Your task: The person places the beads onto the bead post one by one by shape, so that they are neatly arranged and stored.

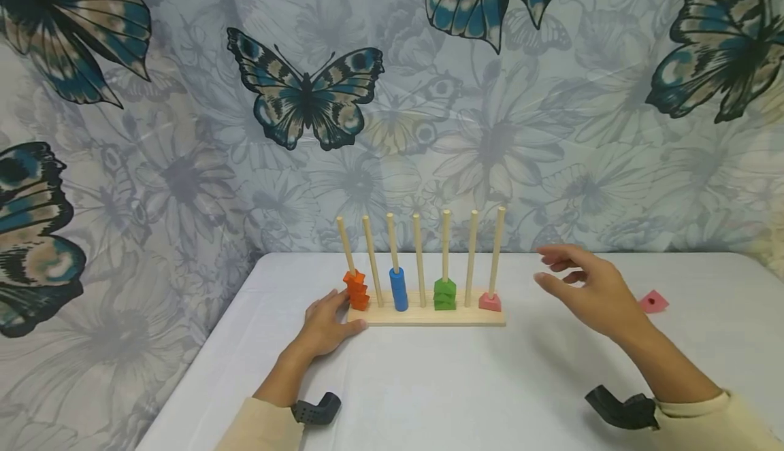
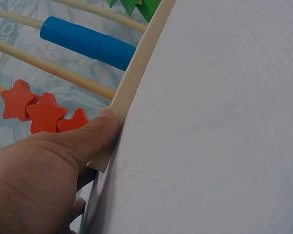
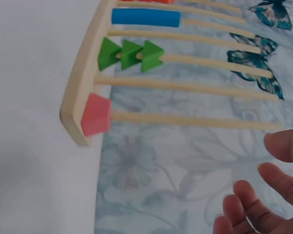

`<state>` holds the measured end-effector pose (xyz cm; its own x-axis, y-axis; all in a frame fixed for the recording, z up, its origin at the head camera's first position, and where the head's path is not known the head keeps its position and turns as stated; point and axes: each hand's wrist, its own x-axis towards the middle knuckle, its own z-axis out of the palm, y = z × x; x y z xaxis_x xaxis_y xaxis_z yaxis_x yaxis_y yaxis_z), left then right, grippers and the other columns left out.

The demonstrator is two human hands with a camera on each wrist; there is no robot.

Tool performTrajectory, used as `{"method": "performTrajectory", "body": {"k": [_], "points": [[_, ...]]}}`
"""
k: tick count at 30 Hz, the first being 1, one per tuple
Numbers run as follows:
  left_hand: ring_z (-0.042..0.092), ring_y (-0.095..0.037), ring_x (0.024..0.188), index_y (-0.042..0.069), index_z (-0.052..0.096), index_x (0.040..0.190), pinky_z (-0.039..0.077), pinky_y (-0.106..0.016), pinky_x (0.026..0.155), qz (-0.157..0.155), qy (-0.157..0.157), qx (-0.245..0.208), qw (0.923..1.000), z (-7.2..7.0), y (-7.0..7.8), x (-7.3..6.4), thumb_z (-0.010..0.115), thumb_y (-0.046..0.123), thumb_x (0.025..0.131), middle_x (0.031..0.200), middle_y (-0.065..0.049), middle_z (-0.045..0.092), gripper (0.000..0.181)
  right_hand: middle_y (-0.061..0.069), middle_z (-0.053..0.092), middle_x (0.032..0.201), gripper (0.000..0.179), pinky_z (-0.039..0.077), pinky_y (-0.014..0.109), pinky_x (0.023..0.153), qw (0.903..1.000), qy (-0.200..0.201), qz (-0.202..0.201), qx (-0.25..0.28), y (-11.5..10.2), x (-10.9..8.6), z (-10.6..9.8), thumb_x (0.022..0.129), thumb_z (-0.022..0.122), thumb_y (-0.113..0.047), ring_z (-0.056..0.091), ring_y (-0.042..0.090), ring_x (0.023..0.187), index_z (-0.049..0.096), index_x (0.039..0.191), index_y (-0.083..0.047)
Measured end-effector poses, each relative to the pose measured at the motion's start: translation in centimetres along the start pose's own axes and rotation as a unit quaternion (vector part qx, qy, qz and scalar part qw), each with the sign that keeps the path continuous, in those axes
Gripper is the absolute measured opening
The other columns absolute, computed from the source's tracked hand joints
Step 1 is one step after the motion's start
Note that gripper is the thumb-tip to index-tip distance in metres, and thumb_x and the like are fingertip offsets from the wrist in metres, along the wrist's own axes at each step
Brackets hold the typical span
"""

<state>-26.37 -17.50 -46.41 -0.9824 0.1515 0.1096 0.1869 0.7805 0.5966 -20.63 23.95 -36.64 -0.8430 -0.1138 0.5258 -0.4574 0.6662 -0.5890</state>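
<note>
A wooden peg stand (image 1: 429, 318) with several upright dowels stands on the white table. My left hand (image 1: 324, 325) grips its left end, the thumb (image 2: 100, 129) lying on the base's front edge. Orange star beads (image 1: 358, 291) fill the leftmost peg's lower part. Blue cylinder beads (image 1: 398, 290), green triangle beads (image 1: 444, 294) and one pink pentagon bead (image 3: 96, 115) sit on other pegs. To the right of the stand my right hand (image 1: 591, 294) hovers above the table, fingers loosely bent, holding nothing. Beyond its wrist lies a loose pink bead (image 1: 655, 301) with a hole.
The white tabletop (image 1: 441, 383) runs back to a butterfly-patterned cloth (image 1: 367, 179) hanging behind the stand. Black wrist-worn devices, one on the left sleeve (image 1: 318, 410) and one on the right sleeve (image 1: 621, 410), jut inward over the table.
</note>
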Motion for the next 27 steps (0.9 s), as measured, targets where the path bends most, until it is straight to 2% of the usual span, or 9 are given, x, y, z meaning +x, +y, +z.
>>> {"method": "performTrajectory", "body": {"k": [3, 9, 10, 12, 16, 18, 24, 27], "points": [[0.028, -0.035, 0.139, 0.002, 0.05, 0.139, 0.009, -0.053, 0.112, -0.001, -0.001, -0.002, 1.0, 0.1, 0.0, 0.0, 0.08, 0.034, 0.08, 0.14, -0.016, 0.049, 0.074, 0.003, 0.061, 0.106, 0.04, 0.042, 0.01, 0.075, 0.9996, 0.026, -0.011, 0.007, 0.4, -0.5, -1.3, 0.088, 0.072, -0.011, 0.052, 0.002, 0.094, 0.059, 0.126, -0.005], [0.028, -0.035, 0.139, 0.002, 0.05, 0.139, 0.01, -0.053, 0.112, 0.0, -0.001, -0.001, 1.0, 0.1, -0.1, 0.0, 0.08, 0.034, 0.079, 0.14, -0.017, 0.049, 0.075, -0.015, 0.059, 0.108, 0.044, 0.04, 0.008, 0.078, 0.9959, 0.082, -0.023, 0.03, 2.2, -1.1, -3.8, 0.085, 0.071, 0.002, 0.051, 0.0, 0.1, 0.059, 0.127, -0.001], [0.028, -0.035, 0.139, 0.002, 0.05, 0.139, 0.01, -0.053, 0.112, -0.001, -0.001, -0.003, 1.0, 0.1, -0.1, 0.0, 0.08, 0.034, 0.079, 0.14, -0.017, 0.049, 0.075, -0.017, 0.059, 0.108, 0.044, 0.043, 0.01, 0.073, 0.9951, 0.092, -0.015, 0.033, 2.6, -1.2, -4.2, 0.085, 0.07, 0.002, 0.051, 0.0, 0.099, 0.059, 0.128, -0.003], [0.028, -0.035, 0.138, 0.002, 0.05, 0.139, 0.01, -0.054, 0.112, -0.001, -0.001, -0.004, 1.0, 0.1, -0.1, 0.0, 0.08, 0.034, 0.079, 0.14, -0.017, 0.049, 0.075, -0.017, 0.058, 0.11, 0.046, 0.042, 0.01, 0.075, 0.992, 0.12, -0.008, 0.036, 3.5, -1.4, -4.8, 0.085, 0.069, 0.004, 0.051, 0.0, 0.101, 0.058, 0.129, -0.003], [0.028, -0.035, 0.139, 0.003, 0.05, 0.14, 0.01, -0.053, 0.112, -0.001, -0.003, -0.005, 1.0, 0.2, 0.0, 0.1, 0.08, 0.035, 0.079, 0.14, -0.016, 0.049, 0.075, -0.022, 0.053, 0.112, 0.048, 0.039, 0.007, 0.077, 0.9859, 0.166, 0.02, 0.013, 5.4, -2.1, -5.8, 0.088, 0.067, 0.002, 0.047, -0.004, 0.102, 0.055, 0.134, -0.004], [0.028, -0.035, 0.138, 0.003, 0.05, 0.14, 0.01, -0.053, 0.112, 0.0, -0.003, -0.004, 1.0, 0.3, -0.1, 0.1, 0.08, 0.034, 0.079, 0.14, -0.016, 0.049, 0.075, -0.024, 0.052, 0.109, 0.048, 0.034, 0.004, 0.081, 0.9822, 0.185, 0.032, 0.001, 6.4, -2.4, -6.1, 0.089, 0.065, 0.001, 0.045, -0.005, 0.103, 0.054, 0.135, -0.003], [0.029, -0.035, 0.138, 0.003, 0.05, 0.14, 0.01, -0.053, 0.112, 0.0, -0.004, 0.001, 1.0, 0.3, -0.2, 0.1, 0.08, 0.036, 0.079, 0.141, -0.016, 0.049, 0.075, -0.026, 0.049, 0.109, 0.047, 0.031, 0.006, 0.081, 0.9758, 0.207, 0.071, -0.013, 9.3, -3.3, -6.5, 0.092, 0.063, -0.005, 0.043, -0.009, 0.103, 0.052, 0.138, -0.006], [0.029, -0.035, 0.138, 0.002, 0.05, 0.139, 0.01, -0.053, 0.112, -0.001, -0.002, 0.002, 1.0, 0.2, -0.1, 0.1, 0.08, 0.035, 0.079, 0.14, -0.016, 0.049, 0.075, -0.027, 0.047, 0.112, 0.049, 0.03, 0.006, 0.081, 0.9766, 0.192, 0.095, -0.019, 10.6, -3.5, -6.8, 0.095, 0.061, -0.01, 0.04, -0.011, 0.105, 0.048, 0.142, -0.008]]}}
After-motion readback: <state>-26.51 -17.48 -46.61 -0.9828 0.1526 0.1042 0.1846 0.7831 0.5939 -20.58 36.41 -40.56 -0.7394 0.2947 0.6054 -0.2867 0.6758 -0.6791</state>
